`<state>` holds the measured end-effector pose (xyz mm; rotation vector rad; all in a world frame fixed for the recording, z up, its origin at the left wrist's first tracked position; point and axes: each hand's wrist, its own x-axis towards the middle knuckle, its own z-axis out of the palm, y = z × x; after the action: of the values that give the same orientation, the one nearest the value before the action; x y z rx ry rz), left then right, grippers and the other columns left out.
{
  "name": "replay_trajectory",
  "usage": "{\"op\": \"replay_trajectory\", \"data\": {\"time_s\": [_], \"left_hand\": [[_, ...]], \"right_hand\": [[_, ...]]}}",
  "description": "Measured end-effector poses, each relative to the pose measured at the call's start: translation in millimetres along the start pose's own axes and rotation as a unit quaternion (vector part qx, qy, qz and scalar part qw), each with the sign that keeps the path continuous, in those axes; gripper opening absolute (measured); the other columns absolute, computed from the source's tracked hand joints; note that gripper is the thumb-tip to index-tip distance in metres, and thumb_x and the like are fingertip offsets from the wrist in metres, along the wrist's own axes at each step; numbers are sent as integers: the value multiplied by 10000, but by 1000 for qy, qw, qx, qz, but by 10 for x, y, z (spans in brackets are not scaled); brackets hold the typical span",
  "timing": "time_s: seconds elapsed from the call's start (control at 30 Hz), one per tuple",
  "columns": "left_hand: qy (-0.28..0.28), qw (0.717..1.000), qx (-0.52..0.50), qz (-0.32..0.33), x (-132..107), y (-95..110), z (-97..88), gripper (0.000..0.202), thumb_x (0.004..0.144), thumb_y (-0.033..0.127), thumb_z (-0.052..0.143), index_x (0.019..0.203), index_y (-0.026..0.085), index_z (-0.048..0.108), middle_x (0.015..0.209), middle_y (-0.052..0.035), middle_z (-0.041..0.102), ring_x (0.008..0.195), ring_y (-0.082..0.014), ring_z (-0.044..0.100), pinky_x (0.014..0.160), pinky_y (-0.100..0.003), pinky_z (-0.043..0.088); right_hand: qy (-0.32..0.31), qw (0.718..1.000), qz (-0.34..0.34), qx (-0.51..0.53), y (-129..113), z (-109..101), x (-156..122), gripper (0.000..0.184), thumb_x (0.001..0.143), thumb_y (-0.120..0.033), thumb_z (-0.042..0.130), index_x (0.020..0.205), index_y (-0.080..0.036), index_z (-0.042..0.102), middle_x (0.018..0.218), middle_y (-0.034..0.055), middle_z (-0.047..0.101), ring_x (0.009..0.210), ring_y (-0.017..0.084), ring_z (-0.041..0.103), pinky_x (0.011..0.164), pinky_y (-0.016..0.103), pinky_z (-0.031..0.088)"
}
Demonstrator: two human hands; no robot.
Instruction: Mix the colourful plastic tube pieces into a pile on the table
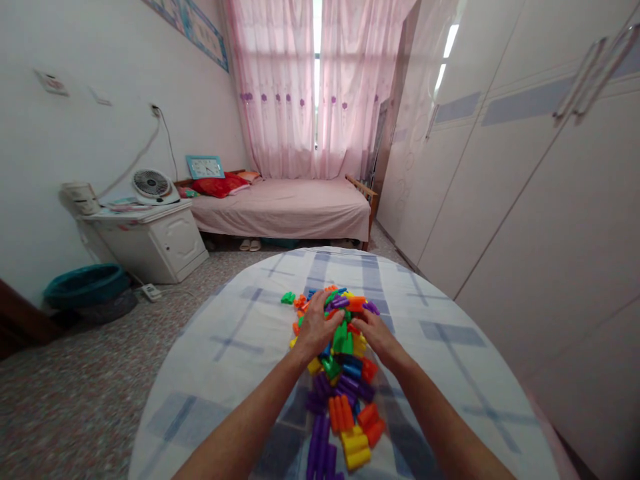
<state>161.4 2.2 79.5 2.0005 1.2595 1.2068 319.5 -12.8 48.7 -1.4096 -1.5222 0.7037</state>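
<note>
A heap of colourful plastic building blocks (pixel 344 339) runs along the middle of the round table, in green, purple, orange, yellow and blue. My left hand (pixel 318 327) rests on the heap's left side, thumb stretched away from the fingers. From the right, my right hand (pixel 376 332) reaches in with its fingers apart, touching the blocks near the green ones. Neither hand visibly grips a block. Nearer to me lie an orange block (pixel 341 413), a yellow block (pixel 356 448) and a long purple block (pixel 321 447).
A blue-and-white checked cloth covers the round table (pixel 225 353). Beyond it stands a bed (pixel 295 207) with a pink sheet. At left are a white cabinet (pixel 170 243) bearing a fan (pixel 153 185) and a teal bin (pixel 87 283). Wardrobe doors (pixel 500 200) line the right.
</note>
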Motion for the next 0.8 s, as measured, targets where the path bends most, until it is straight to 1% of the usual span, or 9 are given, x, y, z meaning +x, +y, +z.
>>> {"op": "replay_trajectory", "data": {"time_s": [0.07,0.13,0.23,0.3,0.4,0.53,0.67,0.73,0.8], "left_hand": [[-21,1000,7,12,-174,-8,-168,442,804,285,582,1234,190,545,1331,-116,501,1286,-262,426,1092,-467,324],[-76,996,15,37,-471,-64,-380,496,817,380,592,1280,217,519,1404,-120,437,1327,-279,381,1102,-472,312],[-187,977,41,88,-1043,-263,-635,814,687,581,686,1394,317,382,1509,-99,296,1366,-321,318,1095,-486,321],[-241,959,70,136,-1395,-461,-668,1081,537,649,750,1449,339,260,1546,-117,200,1372,-366,289,1082,-501,331],[-254,941,114,195,-1719,-765,-497,1136,534,600,776,1467,367,171,1541,-136,209,1340,-393,341,1036,-517,378],[-200,940,150,230,-1710,-963,-205,1049,622,569,725,1476,326,166,1537,-154,214,1315,-377,389,991,-466,439],[-163,942,134,261,-1487,-893,-183,1086,562,631,717,1463,245,248,1508,-174,274,1272,-378,440,963,-447,474],[-141,951,125,246,-1408,-828,-199,971,615,525,719,1444,252,293,1491,-152,315,1280,-352,440,992,-440,459],[-118,963,108,215,-1357,-769,-173,803,683,353,686,1409,271,352,1470,-124,357,1286,-309,444,1021,-415,441]], "right_hand": [[-21,999,4,-23,-44,-116,-173,418,777,-368,540,1143,-191,636,1072,80,677,1007,265,622,913,449,478],[-36,997,-14,-62,-51,-239,-445,547,780,-410,568,1284,-202,539,1268,99,583,1165,283,541,1007,485,403],[-75,987,-86,-113,47,-383,-953,743,759,-486,638,1419,-268,374,1467,79,382,1339,284,360,1085,476,319],[-113,976,-117,-142,191,-396,-1268,879,711,-566,674,1457,-300,292,1512,78,298,1368,306,304,1083,478,325],[-144,952,-178,-203,475,-252,-1561,1065,588,-686,705,1474,-323,237,1534,104,234,1358,367,299,1052,521,346],[-131,915,-280,-261,772,33,-1544,1051,624,-742,626,1482,-298,215,1528,137,239,1332,385,338,1007,530,382],[-114,896,-322,-283,779,102,-1329,995,668,-708,617,1475,-254,253,1511,148,280,1304,363,390,1024,485,379],[-115,893,-333,-279,697,100,-1257,911,706,-631,635,1464,-272,278,1493,130,324,1289,342,413,1014,459,397],[-111,901,-323,-268,584,129,-1219,786,754,-475,639,1444,-281,318,1464,113,372,1279,316,426,1014,443,400]]}}
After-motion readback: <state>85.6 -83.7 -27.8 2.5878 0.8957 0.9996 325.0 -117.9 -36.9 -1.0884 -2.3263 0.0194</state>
